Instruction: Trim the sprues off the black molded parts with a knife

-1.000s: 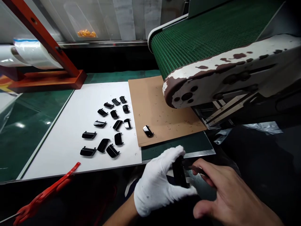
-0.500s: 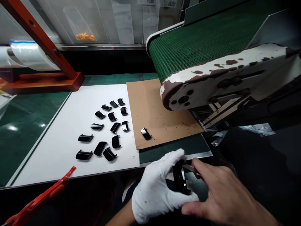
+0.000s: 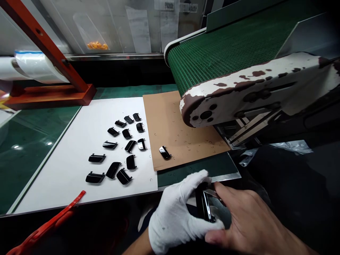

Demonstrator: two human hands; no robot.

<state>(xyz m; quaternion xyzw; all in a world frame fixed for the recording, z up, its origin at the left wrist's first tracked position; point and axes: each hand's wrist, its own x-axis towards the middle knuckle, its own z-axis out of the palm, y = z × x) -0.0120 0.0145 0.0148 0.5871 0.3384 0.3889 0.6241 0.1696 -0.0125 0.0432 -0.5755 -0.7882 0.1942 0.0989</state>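
My left hand (image 3: 176, 214), in a white glove, is closed round a small glossy black plastic part (image 3: 203, 205), held on edge just off the table's front edge. My bare right hand (image 3: 249, 223) meets it from the right, its fingers pinching a thin metal tool (image 3: 212, 193) against the part's top. Several more black parts (image 3: 120, 147) lie spread on a white sheet (image 3: 71, 170). One black part (image 3: 165, 152) lies alone on the brown cardboard (image 3: 172, 124).
A green conveyor belt (image 3: 225, 46) with a chipped white end housing (image 3: 239, 95) overhangs the cardboard at right. A red tool handle (image 3: 50, 223) sits at the lower left. An orange stand (image 3: 47, 92) with a film roll (image 3: 32, 65) is at the back left.
Both hands stay together on the part, shifting slightly; the right fingers have closed in nearer the part's top. The view has tilted a little.
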